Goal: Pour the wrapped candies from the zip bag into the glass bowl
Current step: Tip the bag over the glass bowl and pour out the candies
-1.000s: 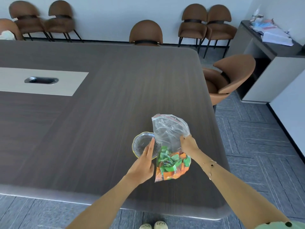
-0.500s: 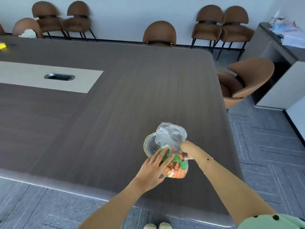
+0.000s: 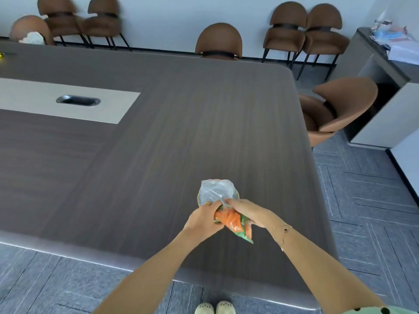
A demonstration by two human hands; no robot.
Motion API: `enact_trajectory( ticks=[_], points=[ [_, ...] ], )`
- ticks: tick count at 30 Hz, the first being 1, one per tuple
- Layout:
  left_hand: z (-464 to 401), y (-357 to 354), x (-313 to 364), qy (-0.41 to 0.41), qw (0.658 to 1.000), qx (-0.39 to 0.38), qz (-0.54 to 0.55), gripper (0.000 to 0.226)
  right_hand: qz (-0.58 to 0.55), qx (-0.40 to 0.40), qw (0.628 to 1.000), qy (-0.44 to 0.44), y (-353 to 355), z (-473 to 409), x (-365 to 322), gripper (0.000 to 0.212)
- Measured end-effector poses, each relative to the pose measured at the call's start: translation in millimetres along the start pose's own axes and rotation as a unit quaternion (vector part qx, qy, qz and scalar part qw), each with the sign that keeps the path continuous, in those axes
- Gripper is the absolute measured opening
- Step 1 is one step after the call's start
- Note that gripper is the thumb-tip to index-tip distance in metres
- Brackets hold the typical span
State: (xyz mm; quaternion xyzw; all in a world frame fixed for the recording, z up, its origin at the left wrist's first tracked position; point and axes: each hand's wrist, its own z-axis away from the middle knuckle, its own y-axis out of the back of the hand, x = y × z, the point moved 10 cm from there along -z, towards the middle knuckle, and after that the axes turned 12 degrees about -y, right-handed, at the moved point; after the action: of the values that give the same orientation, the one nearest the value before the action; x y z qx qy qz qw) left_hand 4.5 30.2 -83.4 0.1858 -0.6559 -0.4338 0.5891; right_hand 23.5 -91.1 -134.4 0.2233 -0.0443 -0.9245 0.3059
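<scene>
Over glass bowl (image 3: 235, 194): both hands gripping unlabelled zip bag (image 3: 235, 222).

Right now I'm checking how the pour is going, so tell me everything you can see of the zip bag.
The zip bag is clear, thin, crinkled plastic. Its candy-filled end, packed with orange and green wrapped candies, points toward the person and lies low by the table. The emptier end is bunched over the glass bowl, hiding most of it. The left hand and right hand both grip its middle. Whether the zip is open cannot be seen.
</scene>
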Motion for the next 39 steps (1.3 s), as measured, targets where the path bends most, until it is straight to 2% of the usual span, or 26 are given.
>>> enact_trajectory(
  ticks=[2, 4, 6, 8, 10, 12, 15, 17, 19, 23, 28, 31, 33, 39],
  points=[
    [-2, -1, -6, 0.010, 0.999, -0.007, 0.045, 0.031, 0.044, -0.033, 0.998, 0.014, -12, 8, 2, 0.065],
    [-4, -3, -10, 0.011, 0.997, -0.022, 0.070, 0.027, 0.078, -0.055, 0.994, 0.050, -21, 16, 1, 0.065],
    [-6, -1, -13, 0.014, 0.996, -0.031, 0.078, 0.023, 0.080, -0.028, 0.993, 0.086, -18, 16, 1, 0.069],
    [-7, 1, -19, 0.031, 0.995, -0.031, 0.087, 0.021, 0.094, 0.019, 0.990, 0.107, -10, 17, 3, 0.091],
    [-10, 4, -24, 0.044, 0.994, -0.028, 0.094, 0.024, 0.159, 0.048, 0.978, 0.127, -9, 21, 3, 0.108],
    [-13, 5, -26, 0.040, 0.994, -0.029, 0.094, 0.028, 0.197, 0.058, 0.969, 0.135, -11, 23, 3, 0.093],
    [-16, 11, -23, 0.035, 0.994, -0.033, 0.094, 0.030, 0.193, 0.098, 0.967, 0.138, -4, 17, -5, 0.047],
    [-17, 17, -23, 0.042, 0.994, -0.030, 0.094, 0.033, 0.199, 0.101, 0.963, 0.152, -2, 18, -14, 0.033],
    [-20, 23, -23, 0.043, 0.994, -0.032, 0.090, 0.041, 0.208, 0.097, 0.959, 0.164, 1, 25, -22, 0.031],
    [-26, 36, -27, 0.037, 0.997, -0.048, 0.056, 0.052, 0.258, 0.122, 0.947, 0.148, 18, 23, -28, 0.050],
    [-29, 44, -28, 0.023, 0.996, -0.086, 0.022, 0.046, 0.302, 0.135, 0.933, 0.141, 38, 34, -41, 0.040],
    [-32, 43, -22, 0.000, 0.994, -0.106, 0.012, 0.036, 0.319, 0.156, 0.922, 0.153, 41, 38, -48, 0.020],
    [-33, 43, -20, -0.004, 0.993, -0.116, -0.001, 0.028, 0.318, 0.178, 0.917, 0.160, 43, 39, -52, 0.023],
    [-40, 44, -20, -0.015, 0.992, -0.123, -0.017, 0.033, 0.313, 0.221, 0.903, 0.193, 50, 46, -59, 0.030]
  ],
)
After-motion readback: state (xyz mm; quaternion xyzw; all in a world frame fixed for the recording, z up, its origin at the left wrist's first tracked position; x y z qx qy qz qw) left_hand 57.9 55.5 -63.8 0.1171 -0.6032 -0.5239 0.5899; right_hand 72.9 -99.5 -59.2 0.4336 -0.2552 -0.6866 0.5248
